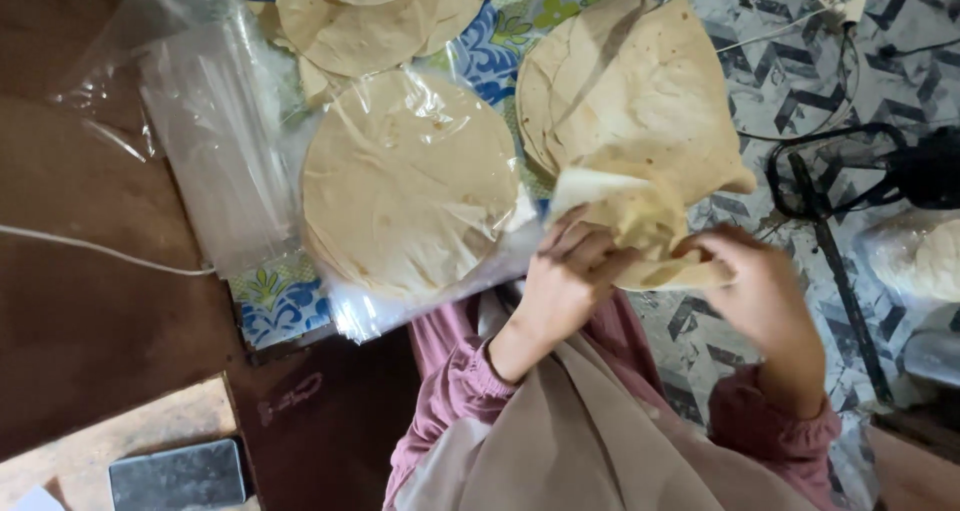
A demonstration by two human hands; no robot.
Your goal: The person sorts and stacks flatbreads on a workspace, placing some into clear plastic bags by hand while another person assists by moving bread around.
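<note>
Both my hands grip the near edge of a stack of thin round flatbreads [640,101], which is lifted and bent over the patterned floor. My left hand [565,271] pinches the folded lower edge from the left. My right hand [755,286] holds the same edge from the right. To the left lies a bagged stack of flatbreads [405,186] inside a clear plastic bag, resting on a blue and green flowered cloth [275,296]. More loose flatbreads [360,21] lie at the top.
A pile of empty clear plastic bags [215,141] lies left of the bagged stack. A white cord [90,251] crosses the brown floor. A black metal stand [830,186] and another bagged stack [920,256] sit at right. A dark phone [178,474] lies bottom left.
</note>
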